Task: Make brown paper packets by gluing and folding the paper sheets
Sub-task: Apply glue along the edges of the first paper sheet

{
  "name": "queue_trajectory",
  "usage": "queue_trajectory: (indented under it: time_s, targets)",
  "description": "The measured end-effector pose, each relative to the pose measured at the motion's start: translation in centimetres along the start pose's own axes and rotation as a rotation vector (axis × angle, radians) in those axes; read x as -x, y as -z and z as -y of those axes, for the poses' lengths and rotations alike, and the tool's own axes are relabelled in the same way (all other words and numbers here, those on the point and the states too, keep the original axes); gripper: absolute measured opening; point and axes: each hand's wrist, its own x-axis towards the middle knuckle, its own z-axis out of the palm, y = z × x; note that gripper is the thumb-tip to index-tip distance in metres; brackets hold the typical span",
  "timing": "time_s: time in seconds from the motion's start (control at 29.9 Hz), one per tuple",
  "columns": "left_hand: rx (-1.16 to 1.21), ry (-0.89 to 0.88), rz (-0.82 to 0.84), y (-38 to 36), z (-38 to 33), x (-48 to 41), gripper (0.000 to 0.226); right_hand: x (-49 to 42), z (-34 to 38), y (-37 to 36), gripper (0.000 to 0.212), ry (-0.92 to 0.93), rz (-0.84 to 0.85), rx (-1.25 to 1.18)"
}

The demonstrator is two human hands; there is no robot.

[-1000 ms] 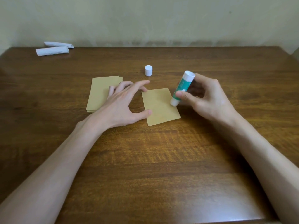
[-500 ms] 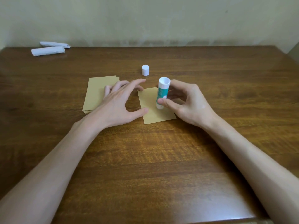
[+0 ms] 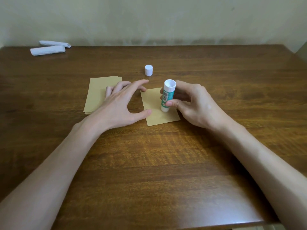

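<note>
The worktop [image 3: 166, 163] was dark brown wood w/ strong grain, glossy, w/ a pale glare patch on the near part by its front edge. It ran back to a plain cream wall [image 3: 149, 19], smudged & darker along the bottom where it met the wood. The worktop's far right corner showed, w/ a sliver of something grey beyond it, too little to tell what.

Yr right hand [image 3: 194, 103] gripped the glue stick [image 3: 167, 97], thumb in front & fingers curled round behind. It held the stick approx upright w/ its lower white end down on the single brown sheet [image 3: 157, 117], right of the sheet's centre. The stick's top end was a hollow white ring facing up; the body was green w/ a barcode label.

Yr left hand [image 3: 119, 105] lay spread, fingers fairly straight, holding nothing. Its thumb tip pressed on the sheet's left edge, a fingertip sat at its far left corner, & the other fingers lay over the right side of the stack of brown sheets [image 3: 98, 93]. That stack sat near the single sheet, to its left, slightly fanned.

The white cap [image 3: 148, 70] stood upright behind both, apart from them. At the far left corner, two white paper rolls [image 3: 48, 50] lay side by side near the wall, well apart from the rest.
</note>
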Motion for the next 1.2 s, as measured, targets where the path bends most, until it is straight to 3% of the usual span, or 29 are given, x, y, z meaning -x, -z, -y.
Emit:
queue_trajectory:
  time_s: [0.7, 0.94, 1.2]
  targets:
    - [0.015, -0.029, -0.023, -0.3, 0.3, 0.1, 0.082, 0.8, 0.5, 2.2, 0.026, -0.082, -0.009, 0.184]
    - [0.030, -0.019, -0.042, -0.2, 0.3, 0.0, 0.082, 1.0, 1.4, 2.0, 0.025, 0.027, -0.293, -0.111]
    - [0.025, -0.017, -0.025, -0.1, 0.3, -0.2, 0.082, -0.1, 0.3, -0.9, 0.027, 0.056, -0.104, -0.082]
